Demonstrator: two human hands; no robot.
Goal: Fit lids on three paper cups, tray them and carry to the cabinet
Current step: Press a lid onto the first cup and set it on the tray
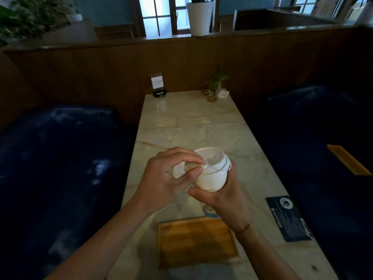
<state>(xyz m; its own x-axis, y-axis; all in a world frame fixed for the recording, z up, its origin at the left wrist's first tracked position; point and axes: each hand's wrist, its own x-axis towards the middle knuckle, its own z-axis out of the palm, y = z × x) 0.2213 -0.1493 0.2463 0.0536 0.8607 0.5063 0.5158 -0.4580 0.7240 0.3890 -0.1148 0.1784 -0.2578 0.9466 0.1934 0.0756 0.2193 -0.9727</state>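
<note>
Head view, frame centre: your right hand (220, 196) grips the white paper cup (210, 179) w/ its white plastic lid (212, 158) part-seated, left hand (171, 176) pinching the lid rim, light wooden rectangular tray (196, 241) bare at lower centre, so uneven pressing could pop the lid or crush the cup wall.

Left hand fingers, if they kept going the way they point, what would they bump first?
The left hand fingers point right, at the white lid on the paper cup that the right hand holds. They seem to pinch the lid's edge already.
</note>
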